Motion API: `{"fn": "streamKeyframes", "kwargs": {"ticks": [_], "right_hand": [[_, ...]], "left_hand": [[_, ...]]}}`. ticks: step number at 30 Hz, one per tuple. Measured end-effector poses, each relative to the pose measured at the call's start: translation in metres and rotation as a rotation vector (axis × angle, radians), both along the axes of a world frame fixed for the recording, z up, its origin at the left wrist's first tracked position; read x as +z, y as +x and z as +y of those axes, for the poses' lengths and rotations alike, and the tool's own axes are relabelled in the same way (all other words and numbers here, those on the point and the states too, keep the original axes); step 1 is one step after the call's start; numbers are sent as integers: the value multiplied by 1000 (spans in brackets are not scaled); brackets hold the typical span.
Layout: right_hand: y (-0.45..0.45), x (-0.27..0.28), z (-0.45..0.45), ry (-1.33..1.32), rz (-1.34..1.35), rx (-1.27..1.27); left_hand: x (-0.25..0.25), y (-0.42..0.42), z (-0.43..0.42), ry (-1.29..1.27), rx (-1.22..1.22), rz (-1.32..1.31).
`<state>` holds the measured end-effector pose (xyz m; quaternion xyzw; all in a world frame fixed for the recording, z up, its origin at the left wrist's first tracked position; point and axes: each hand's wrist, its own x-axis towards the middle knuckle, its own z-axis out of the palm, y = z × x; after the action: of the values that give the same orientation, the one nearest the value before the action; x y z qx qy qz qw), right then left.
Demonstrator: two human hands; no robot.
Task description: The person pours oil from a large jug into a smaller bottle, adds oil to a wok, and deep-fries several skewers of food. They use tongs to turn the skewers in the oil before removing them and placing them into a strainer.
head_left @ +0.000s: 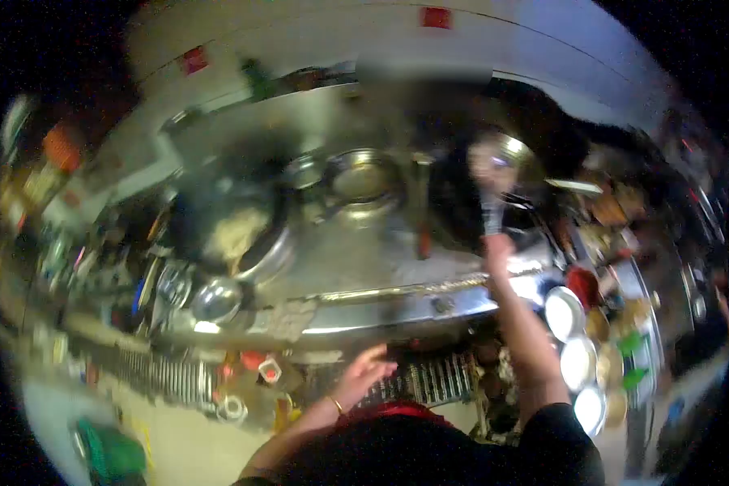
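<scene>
My right hand [498,245] is stretched forward and closed round the handle of a long-handled metal utensil [492,212]. Its head lies over the dark area at the right of the stove, beside a shiny round metal surface and something pale; motion blur hides its exact kind. My left hand [368,374] hovers low in front of the stove's front edge, fingers apart, with nothing seen in it. A bracelet circles the left wrist.
A steaming wok [271,251] with pale food stands at the left of the metal stove [356,255]. A round pan [360,176] sits at the back middle. Metal bowls [217,300] are at the front left. Several white containers [564,313] line the right side. Floor grating [429,381] runs below.
</scene>
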<state>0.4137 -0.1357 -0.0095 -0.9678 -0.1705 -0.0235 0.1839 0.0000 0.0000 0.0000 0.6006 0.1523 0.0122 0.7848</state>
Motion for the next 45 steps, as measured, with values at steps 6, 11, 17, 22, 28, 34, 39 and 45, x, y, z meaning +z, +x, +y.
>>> {"fn": "streamKeyframes", "kwargs": {"ticks": [6,11,17,22,28,34,39,45], "right_hand": [[144,12,-22,1215,614,-272],[-16,88,27,1679,709,-443],[-223,-159,34,777,928,335],[-399,-199,142,418,1387,233],[-422,-352,297,698,1536,-149],[-459,-376,402,473,1225,-308],[-437,-398,370,904,1938,-74],[-564,-357,371,543,2161,-21]], "left_hand": [[-152,-171,22,-100,592,230],[-163,-314,-27,-220,1402,755],[-215,-403,-116,-700,1560,1104],[-221,-418,-140,-477,1337,963],[-192,-463,-166,-388,1366,909],[-211,-525,-206,-540,1441,1063],[-231,-537,-223,-531,1351,1040],[-267,-533,-239,-823,1623,798]]}}
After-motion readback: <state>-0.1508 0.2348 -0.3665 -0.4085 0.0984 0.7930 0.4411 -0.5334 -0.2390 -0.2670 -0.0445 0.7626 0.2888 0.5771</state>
